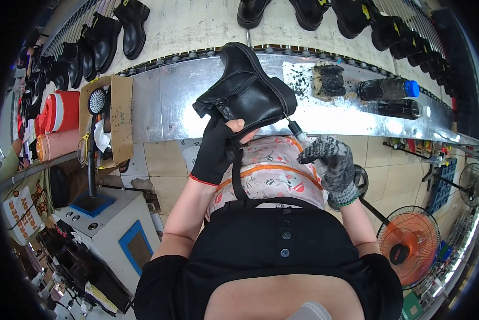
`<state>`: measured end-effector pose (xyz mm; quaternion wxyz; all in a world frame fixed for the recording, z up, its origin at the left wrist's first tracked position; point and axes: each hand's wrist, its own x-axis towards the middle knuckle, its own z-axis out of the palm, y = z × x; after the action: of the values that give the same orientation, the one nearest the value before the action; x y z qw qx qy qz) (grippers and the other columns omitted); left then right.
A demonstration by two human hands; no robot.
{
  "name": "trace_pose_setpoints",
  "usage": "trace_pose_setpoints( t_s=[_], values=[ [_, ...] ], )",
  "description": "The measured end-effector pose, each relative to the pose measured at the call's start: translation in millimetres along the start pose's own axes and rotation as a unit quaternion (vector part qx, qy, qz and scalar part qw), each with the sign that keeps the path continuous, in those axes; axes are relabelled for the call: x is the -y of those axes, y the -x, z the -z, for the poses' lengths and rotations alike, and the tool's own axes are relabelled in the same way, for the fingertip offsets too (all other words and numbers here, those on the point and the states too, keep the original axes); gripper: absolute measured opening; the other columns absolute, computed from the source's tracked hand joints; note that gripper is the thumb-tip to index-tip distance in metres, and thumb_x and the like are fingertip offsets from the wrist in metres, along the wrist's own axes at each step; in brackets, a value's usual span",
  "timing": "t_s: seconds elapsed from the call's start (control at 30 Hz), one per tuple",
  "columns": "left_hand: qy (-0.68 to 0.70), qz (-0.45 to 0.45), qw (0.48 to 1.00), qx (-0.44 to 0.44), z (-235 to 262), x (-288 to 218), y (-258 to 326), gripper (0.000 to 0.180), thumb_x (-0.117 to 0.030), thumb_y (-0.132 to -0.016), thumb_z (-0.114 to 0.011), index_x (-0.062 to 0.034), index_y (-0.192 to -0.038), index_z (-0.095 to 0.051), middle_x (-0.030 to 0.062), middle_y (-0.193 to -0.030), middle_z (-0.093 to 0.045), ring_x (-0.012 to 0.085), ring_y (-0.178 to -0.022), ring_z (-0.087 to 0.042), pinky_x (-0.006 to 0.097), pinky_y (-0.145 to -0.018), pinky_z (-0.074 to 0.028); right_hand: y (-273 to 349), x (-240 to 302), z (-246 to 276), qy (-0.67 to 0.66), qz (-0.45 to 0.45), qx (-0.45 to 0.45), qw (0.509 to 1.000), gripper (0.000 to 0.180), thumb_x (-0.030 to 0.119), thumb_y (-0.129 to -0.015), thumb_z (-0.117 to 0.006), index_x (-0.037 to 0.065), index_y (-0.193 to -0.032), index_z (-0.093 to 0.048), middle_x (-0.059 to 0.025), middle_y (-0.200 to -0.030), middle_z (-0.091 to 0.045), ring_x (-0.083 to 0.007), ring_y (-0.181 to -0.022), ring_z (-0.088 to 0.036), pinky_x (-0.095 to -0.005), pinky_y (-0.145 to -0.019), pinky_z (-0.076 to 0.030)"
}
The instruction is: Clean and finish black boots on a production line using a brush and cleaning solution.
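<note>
A black leather ankle boot (pixel 253 101) with a side zip lies tilted on its side above the bench's near edge. My left hand (pixel 214 152), in a black fingerless glove, grips it from below, fingertips bare against the leather. My right hand (pixel 331 166) wears a grey knitted glove and is closed around a slim tool (pixel 295 129) with a black collar, a pale barrel and a thin tip. That tip touches or nearly touches the boot's edge at the lower right. The tool's rear end is hidden by the glove.
On the metal bench (pixel 165 106) sit a blackened sponge block (pixel 329 81), a dark bottle with a blue cap (pixel 386 89) and a smaller dark bottle (pixel 402 109). Black boots line the conveyor (pixel 197 26) beyond. A cardboard box (pixel 122 120) holds a hairbrush, left; an orange fan (pixel 410 242) stands right.
</note>
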<state>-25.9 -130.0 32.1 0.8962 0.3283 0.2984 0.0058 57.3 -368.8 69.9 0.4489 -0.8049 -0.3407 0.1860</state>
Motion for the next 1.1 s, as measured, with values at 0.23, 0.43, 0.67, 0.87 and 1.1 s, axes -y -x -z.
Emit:
trace_pose_setpoints(
  t_s=[0.23, 0.43, 0.67, 0.87, 1.1],
  values=[
    [0.080, 0.019, 0.997, 0.013, -7, -24, 0, 0.040, -0.005, -0.083, -0.055, 0.0088, -0.119, -0.043, 0.0217, -0.108, -0.058, 0.0308, -0.092, -0.064, 0.030, -0.076, -0.058, -1, -20, 16, -0.608, -0.179, -0.155, 0.758, 0.055, 0.045, -0.087, -0.057, -0.001, -0.118, -0.053, -0.0076, -0.075, -0.060, -0.0074, -0.048, -0.049, -0.0174, -0.040, -0.039],
    [0.127, -0.004, 0.991, 0.031, -15, -53, -15, 0.042, -0.009, -0.085, -0.054, 0.0126, -0.119, -0.041, 0.0285, -0.104, -0.058, 0.0350, -0.087, -0.065, 0.022, -0.064, -0.060, -8, -102, -20, -0.322, -0.204, -0.288, 0.879, 0.051, 0.004, -0.090, -0.051, 0.010, -0.137, -0.034, -0.0062, -0.080, -0.059, -0.0086, -0.057, -0.053, -0.0211, -0.047, -0.045],
    [-0.086, -0.081, 0.992, 0.032, 16, -133, -128, 0.036, -0.010, -0.082, -0.061, 0.0063, -0.112, -0.049, 0.0202, -0.101, -0.059, 0.0312, -0.079, -0.066, 0.025, -0.053, -0.056, -10, -140, -57, -0.377, -0.262, -0.272, 0.846, 0.030, 0.018, -0.091, -0.054, 0.011, -0.119, -0.045, -0.0014, -0.076, -0.056, -0.0071, -0.055, -0.051, -0.0216, -0.044, -0.042],
    [-0.327, -0.304, 0.874, -0.190, 19, -200, -246, 0.049, -0.018, -0.068, -0.074, 0.0018, -0.105, -0.049, 0.0151, -0.077, -0.059, 0.0276, -0.059, -0.064, 0.033, -0.045, -0.053, -2, -171, -72, -0.509, -0.254, -0.298, 0.766, 0.051, 0.013, -0.087, -0.056, 0.019, -0.134, -0.037, -0.0066, -0.085, -0.060, -0.0131, -0.055, -0.055, -0.0243, -0.042, -0.044],
    [-0.631, -0.407, 0.592, -0.294, 57, -197, -295, 0.039, -0.035, -0.075, -0.066, -0.0053, -0.099, -0.061, 0.0144, -0.071, -0.064, 0.0243, -0.075, -0.067, 0.035, -0.062, -0.051, -2, -173, -78, -0.472, -0.248, -0.319, 0.783, 0.043, 0.010, -0.090, -0.053, 0.018, -0.130, -0.041, -0.0053, -0.082, -0.060, -0.0117, -0.055, -0.055, -0.0232, -0.044, -0.044]
  ],
)
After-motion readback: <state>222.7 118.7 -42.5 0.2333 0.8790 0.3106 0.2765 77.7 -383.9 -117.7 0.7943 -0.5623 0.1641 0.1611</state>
